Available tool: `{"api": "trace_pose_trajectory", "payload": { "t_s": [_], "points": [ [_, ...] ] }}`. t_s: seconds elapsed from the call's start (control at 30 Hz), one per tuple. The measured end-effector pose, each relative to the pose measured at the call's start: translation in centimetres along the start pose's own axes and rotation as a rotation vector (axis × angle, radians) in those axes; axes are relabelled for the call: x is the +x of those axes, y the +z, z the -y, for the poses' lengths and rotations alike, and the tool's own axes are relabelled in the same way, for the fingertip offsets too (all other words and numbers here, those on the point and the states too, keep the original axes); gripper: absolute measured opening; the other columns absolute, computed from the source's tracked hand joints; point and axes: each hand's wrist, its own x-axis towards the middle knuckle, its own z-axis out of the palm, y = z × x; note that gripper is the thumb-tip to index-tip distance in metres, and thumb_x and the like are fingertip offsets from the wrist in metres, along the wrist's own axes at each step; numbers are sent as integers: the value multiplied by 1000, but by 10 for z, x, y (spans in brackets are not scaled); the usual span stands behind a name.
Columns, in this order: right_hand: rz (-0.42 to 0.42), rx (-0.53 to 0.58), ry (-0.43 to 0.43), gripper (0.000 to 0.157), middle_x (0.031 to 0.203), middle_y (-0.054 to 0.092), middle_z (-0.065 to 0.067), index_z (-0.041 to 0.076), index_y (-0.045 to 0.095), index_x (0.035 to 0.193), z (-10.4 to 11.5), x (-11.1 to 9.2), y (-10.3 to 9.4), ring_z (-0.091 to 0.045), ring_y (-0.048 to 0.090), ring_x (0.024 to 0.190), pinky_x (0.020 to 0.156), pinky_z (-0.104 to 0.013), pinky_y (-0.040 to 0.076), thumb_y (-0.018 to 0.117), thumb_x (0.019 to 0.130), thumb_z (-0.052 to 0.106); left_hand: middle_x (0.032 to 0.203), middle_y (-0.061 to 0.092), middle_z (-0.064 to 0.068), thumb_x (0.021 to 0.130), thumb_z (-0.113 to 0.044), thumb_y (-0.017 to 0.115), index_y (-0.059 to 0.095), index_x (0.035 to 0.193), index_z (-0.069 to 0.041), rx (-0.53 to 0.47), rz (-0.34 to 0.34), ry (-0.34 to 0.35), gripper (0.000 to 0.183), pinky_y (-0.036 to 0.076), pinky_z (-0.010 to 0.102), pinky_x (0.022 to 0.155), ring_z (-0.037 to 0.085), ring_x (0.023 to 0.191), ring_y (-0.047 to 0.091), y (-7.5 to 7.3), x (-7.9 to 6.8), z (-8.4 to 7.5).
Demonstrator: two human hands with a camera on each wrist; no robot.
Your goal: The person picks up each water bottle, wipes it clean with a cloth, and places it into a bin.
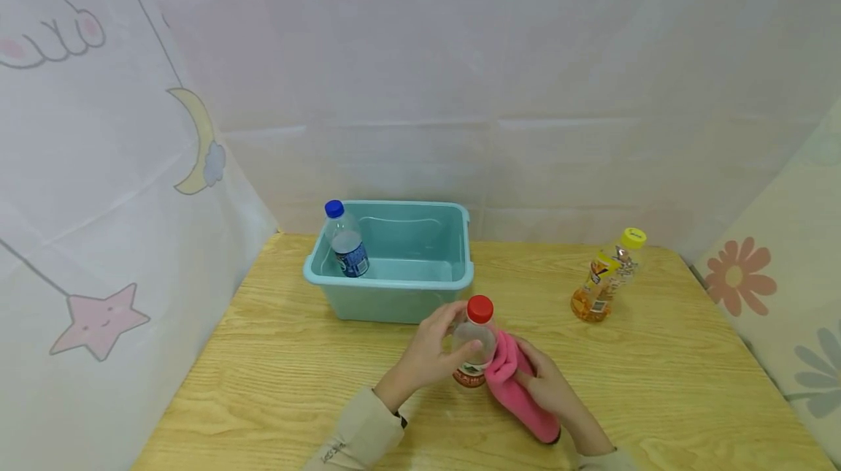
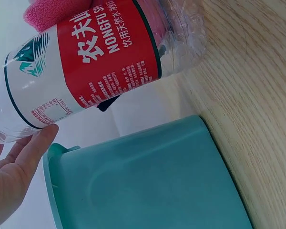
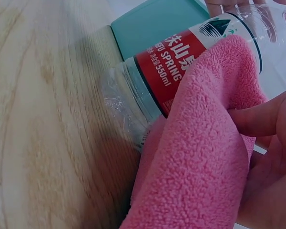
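A clear plastic water bottle (image 1: pixel 476 339) with a red cap and a red and white label stands near the front middle of the table, in front of the bin. My left hand (image 1: pixel 430 349) grips its upper part, thumb across the front and fingers behind. In the left wrist view the fingertips (image 2: pixel 44 138) lie at the bottle's shoulder. A folded pink cloth (image 3: pixel 200 129) is pinched in my right hand (image 1: pixel 545 382), thumb on top, and it lies against the bottle's right side. The cloth's lower end hangs toward the table's front edge.
Behind the hands stands a light blue-green plastic bin (image 1: pixel 388 303), holding a bottle with a blue cap (image 1: pixel 348 243) that leans in its left side. Further right, a yellow-capped bottle (image 1: pixel 601 285) with amber liquid stands on the wooden table (image 1: pixel 263 376). Printed cloth walls (image 1: pixel 420 91) enclose the table.
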Motion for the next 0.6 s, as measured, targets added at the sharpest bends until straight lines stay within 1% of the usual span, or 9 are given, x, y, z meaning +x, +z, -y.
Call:
{"api": "trace_pose_trajectory", "payload": {
  "t_s": [0.1,0.2,0.23,0.4,0.43,0.53,0.6],
  "points": [
    [10,8,-1,49,134,42,-22,-2,40,134,0,-1,-2,-33,34,126,102,-40,31,49,86,-9,118,53,5,91,-48,47,45,129,-8,2,-11,15,55,49,31,85,15,105,53,1,1,0],
    [11,13,3,50,135,42,-21,-1,40,135,0,-3,-3,-32,34,126,101,-36,32,50,87,-7,118,53,6,92,-46,47,45,128,-7,0,-12,21,53,49,31,85,15,106,53,1,1,0],
    [6,11,4,49,135,42,-20,-1,40,134,0,-3,-4,-31,34,126,100,-33,32,50,87,-7,118,53,6,92,-45,48,46,128,-8,1,-13,23,52,49,31,85,15,106,53,1,1,0],
    [-46,-16,-25,48,133,44,-20,-2,42,133,0,-6,-6,-30,37,124,95,-19,33,52,86,-7,117,51,5,91,-40,53,49,126,-9,11,-29,47,47,49,27,85,16,105,54,1,1,0],
    [-54,-22,-43,48,132,45,-20,-2,42,133,-1,-6,-7,-25,38,123,94,-17,34,53,86,-7,115,51,4,91,-39,54,49,126,-9,15,-35,51,47,49,26,84,16,103,54,1,1,0],
    [-82,-47,-64,48,132,45,-20,-2,42,133,0,-8,-9,-25,39,122,93,-16,33,52,86,-8,112,50,4,90,-38,56,51,125,-9,18,-45,47,46,50,26,81,18,101,54,0,2,-1],
    [-95,-55,-72,49,133,44,-20,-2,42,133,3,-9,-10,-22,39,122,93,-15,32,53,85,-8,110,50,4,89,-37,57,52,124,-8,20,-46,44,46,51,26,80,19,101,54,0,1,-1]
  ]
}}
